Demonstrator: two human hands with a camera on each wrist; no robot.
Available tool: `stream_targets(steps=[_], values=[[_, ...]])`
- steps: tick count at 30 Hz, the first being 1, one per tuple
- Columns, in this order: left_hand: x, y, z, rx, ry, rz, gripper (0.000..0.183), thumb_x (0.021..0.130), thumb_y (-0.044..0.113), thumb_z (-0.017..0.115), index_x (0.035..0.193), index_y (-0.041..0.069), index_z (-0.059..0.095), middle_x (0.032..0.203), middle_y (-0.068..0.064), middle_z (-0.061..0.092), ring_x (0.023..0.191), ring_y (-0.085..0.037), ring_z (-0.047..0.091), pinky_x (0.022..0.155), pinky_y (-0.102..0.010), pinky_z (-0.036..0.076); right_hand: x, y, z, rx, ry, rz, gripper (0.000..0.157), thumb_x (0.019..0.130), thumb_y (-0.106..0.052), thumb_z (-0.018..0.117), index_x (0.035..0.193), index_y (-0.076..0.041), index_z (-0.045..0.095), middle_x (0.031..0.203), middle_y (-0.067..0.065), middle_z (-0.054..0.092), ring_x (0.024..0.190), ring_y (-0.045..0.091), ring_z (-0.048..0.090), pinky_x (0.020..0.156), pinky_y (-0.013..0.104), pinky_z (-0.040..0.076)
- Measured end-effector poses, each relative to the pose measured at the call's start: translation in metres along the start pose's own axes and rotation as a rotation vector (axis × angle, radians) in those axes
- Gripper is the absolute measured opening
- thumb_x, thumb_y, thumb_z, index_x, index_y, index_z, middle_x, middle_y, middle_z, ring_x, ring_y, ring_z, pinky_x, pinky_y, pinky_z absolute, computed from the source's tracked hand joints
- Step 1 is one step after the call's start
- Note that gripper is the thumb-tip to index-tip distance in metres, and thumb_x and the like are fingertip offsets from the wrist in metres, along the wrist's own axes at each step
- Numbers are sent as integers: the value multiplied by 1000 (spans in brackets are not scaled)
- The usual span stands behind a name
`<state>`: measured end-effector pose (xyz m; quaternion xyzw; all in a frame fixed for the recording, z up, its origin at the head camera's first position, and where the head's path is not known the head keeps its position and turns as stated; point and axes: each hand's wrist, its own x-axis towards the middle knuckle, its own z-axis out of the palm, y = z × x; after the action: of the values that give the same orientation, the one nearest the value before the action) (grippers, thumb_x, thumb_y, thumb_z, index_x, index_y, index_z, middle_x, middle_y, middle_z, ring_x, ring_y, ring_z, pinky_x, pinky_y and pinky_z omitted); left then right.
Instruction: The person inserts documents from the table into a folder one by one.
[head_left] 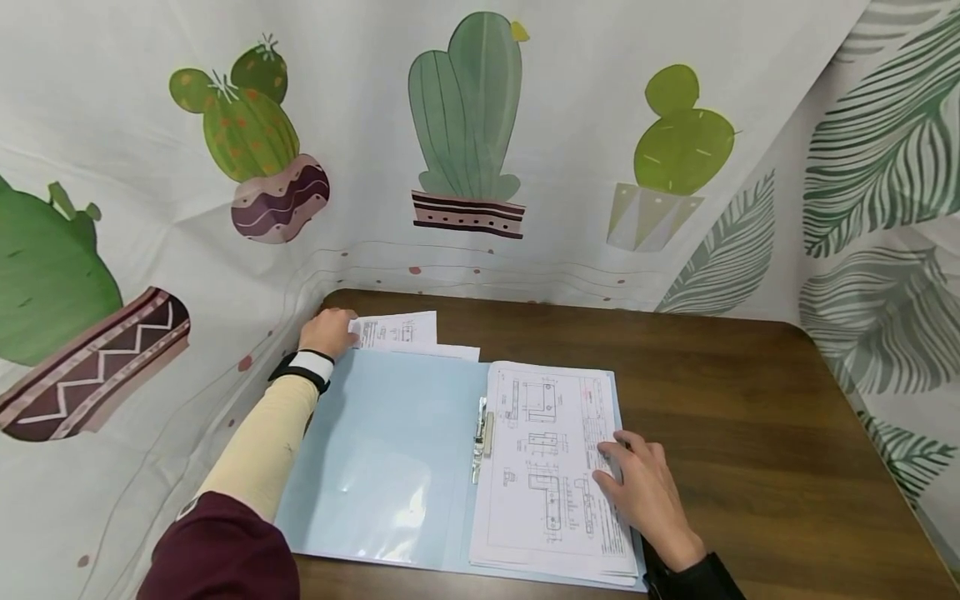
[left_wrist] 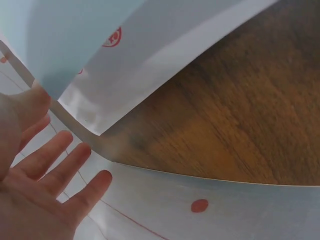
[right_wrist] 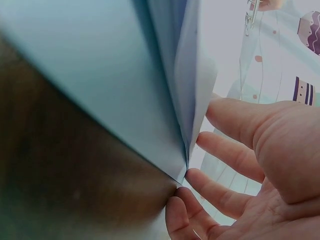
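Maroon sleeve nearest, one blue folder lies open on the tabletop, likely light, slick, bendy; best held by its edges. Left grip spreads wide at its far-left corner; right grip, loosely parted, touches its one paper stack; at least two sheets poke out beyond it.

Cactus-print cloth behind a brown wooden tabletop

White cloth rises beyond the tabletop's far edge and lies along its left side. Printed on it, from left to right: a large green cactus, cut off at the side, in a tilted zigzag-banded pot; an orange-spotted cactus in a wavy-striped purple pot; a tall two-lobed cactus with a yellow bloom; and a rounded light-green cactus. Green and grey leaf prints fill the right side. The tabletop has rounded far corners.
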<state>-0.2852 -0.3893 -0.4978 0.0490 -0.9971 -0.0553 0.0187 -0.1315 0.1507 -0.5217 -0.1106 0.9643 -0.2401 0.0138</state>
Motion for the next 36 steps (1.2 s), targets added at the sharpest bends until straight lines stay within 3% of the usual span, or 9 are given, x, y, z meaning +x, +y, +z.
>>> stream_targets(steps=[9,20,27,36], values=[[-1,5,0,2,-118,-5,66,87,15,83,143,-5,54,148,-29,50,129,-50,53,99,-68,45,-1,-1,0,5,-6,9,45,86,-17,84,126,-2,71,143,26,53,117,41,48,85,49,43],[2,0,6,-80,-186,-51,60,93,12,77,145,-5,52,142,-32,54,125,-47,56,100,-62,46,-1,0,-1,-1,3,5,45,85,-16,85,125,-3,72,143,26,53,116,41,48,84,49,44],[3,-2,9,-110,-153,-55,63,90,12,79,143,-8,52,143,-34,51,131,-49,50,105,-62,43,-1,0,-1,-10,4,4,44,86,-18,85,126,-4,72,143,25,54,117,41,49,85,49,43],[6,-2,14,-159,-42,-6,72,80,2,86,143,-7,54,130,-33,56,116,-49,58,98,-61,47,-1,0,-1,-16,5,3,44,86,-18,85,125,-4,72,143,25,54,118,42,49,86,50,44]])
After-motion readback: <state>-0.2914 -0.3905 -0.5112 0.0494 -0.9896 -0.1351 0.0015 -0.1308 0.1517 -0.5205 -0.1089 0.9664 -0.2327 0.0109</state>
